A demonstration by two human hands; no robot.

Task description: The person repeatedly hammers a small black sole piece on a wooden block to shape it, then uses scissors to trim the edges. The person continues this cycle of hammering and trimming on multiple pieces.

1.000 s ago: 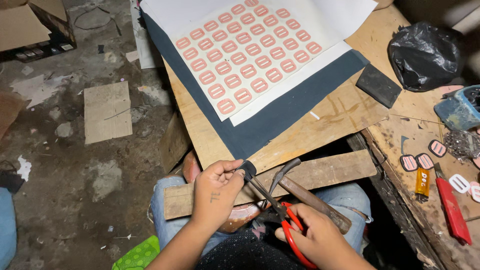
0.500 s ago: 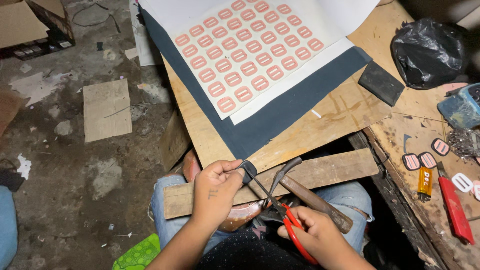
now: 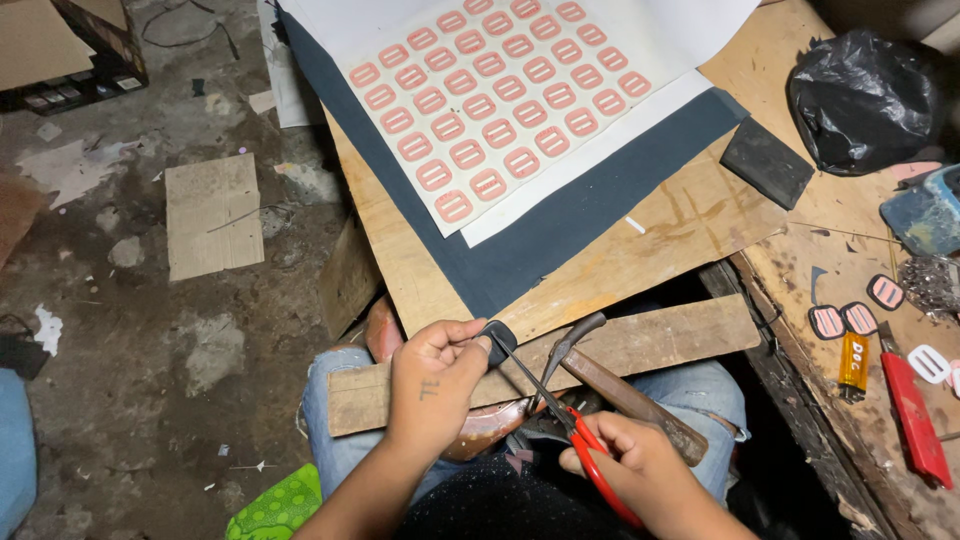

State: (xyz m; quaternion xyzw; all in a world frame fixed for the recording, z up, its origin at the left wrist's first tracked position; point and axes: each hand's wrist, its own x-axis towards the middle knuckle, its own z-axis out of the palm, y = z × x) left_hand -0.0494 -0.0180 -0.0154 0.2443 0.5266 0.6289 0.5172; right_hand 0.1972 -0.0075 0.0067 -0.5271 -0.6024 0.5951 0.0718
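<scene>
My left hand pinches a small dark fabric piece just above a wooden plank that lies across my lap. My right hand grips red-handled scissors; their blades point up and left, with the tips at the dark piece. A hammer with a wooden handle rests on the plank between my hands. Farther away, a white sheet printed with several pink buckle shapes lies on dark blue cloth on a plywood board.
A black block and a black plastic bag sit at the right. On the right bench lie cut pink buckle pieces, a small yellow tube and a red tool. Cardboard scrap lies on the dirty floor.
Both hands stay at the plank with the dark piece and the scissors. The right hand and scissors have shifted slightly; the rest looks the same.
</scene>
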